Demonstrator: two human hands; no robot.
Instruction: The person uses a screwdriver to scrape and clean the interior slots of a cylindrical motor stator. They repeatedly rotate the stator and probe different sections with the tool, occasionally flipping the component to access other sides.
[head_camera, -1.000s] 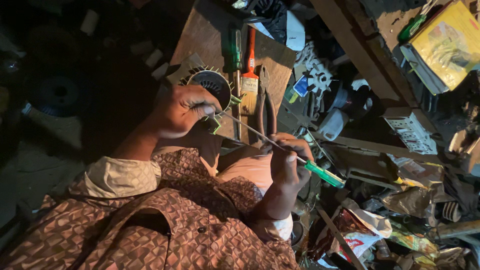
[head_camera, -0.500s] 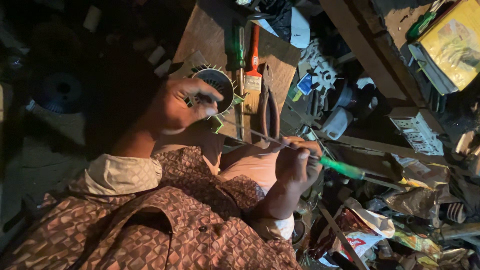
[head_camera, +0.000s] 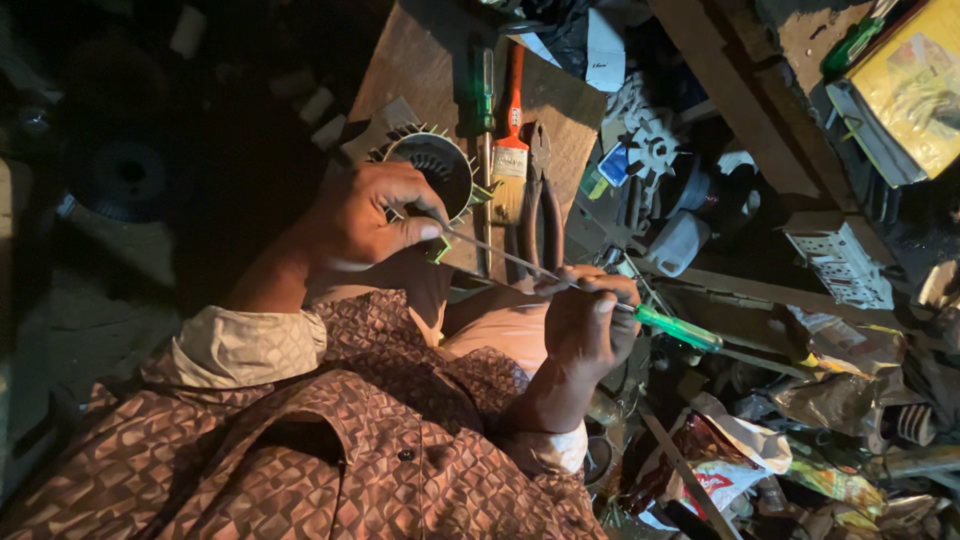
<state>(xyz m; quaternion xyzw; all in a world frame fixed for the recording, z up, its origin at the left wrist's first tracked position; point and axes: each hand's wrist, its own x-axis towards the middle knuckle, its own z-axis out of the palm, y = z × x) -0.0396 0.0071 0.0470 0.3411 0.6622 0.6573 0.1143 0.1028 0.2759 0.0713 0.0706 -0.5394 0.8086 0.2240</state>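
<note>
Green-handled screwdriver (head_camera: 640, 312) runs diagonally across the centre of the frame, its translucent handle pointing to the lower right and its thin metal shaft reaching up and left to the stator. Right hand (head_camera: 590, 325), just right of centre, is clenched around the shaft where it meets the handle. Left hand (head_camera: 365, 215), left of centre, grasps a round motor stator (head_camera: 435, 170) with pale insulation tabs sticking out around its rim; thumb and fingers close over its lower left edge, where the screwdriver tip meets it. The stator sits above a wooden board (head_camera: 400, 60) in the upper centre of the frame. On the board, just right of the stator, lie a second green-handled screwdriver (head_camera: 485, 90), a paintbrush (head_camera: 512, 140) with an orange handle, and a pair of pliers (head_camera: 540, 190), all roughly parallel. A white plastic fan impeller (head_camera: 650, 140) lies further right among dark clutter. A yellow packet (head_camera: 915, 90) occupies the upper right corner. Patterned brown shirt sleeves (head_camera: 330, 450) fill the lower left.
</note>
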